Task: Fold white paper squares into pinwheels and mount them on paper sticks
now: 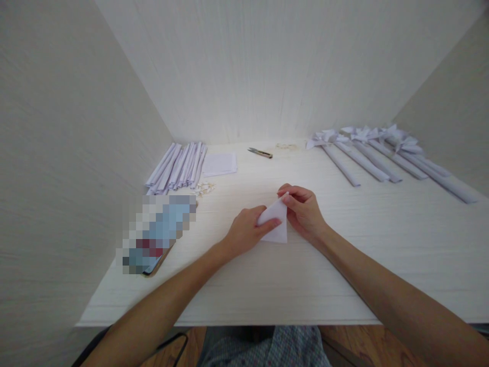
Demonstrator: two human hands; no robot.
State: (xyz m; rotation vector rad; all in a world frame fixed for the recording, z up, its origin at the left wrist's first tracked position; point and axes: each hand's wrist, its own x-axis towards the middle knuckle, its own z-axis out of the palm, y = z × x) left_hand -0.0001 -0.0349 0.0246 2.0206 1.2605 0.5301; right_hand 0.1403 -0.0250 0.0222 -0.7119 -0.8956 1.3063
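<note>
A folded piece of white paper [277,233] is held up between both hands above the middle of the table. My left hand [246,229] grips it from the left, thumb lying across its face. At the paper's upper right corner, my right hand [303,209] pinches it between thumb and fingers. The paper's lower edge hangs free below the left thumb. Behind the hands, small thread snips [260,153] lie near the back wall. A short stack of white paper squares [219,164] sits to the left of them.
Rolled white paper tubes [178,165] lie bundled at the back left, with small pale pieces [204,189] before them. A blurred phone [164,237] rests at the left. Along the right are paper rolls with flower-like tops [367,153]. Walls enclose the table [244,290] on three sides.
</note>
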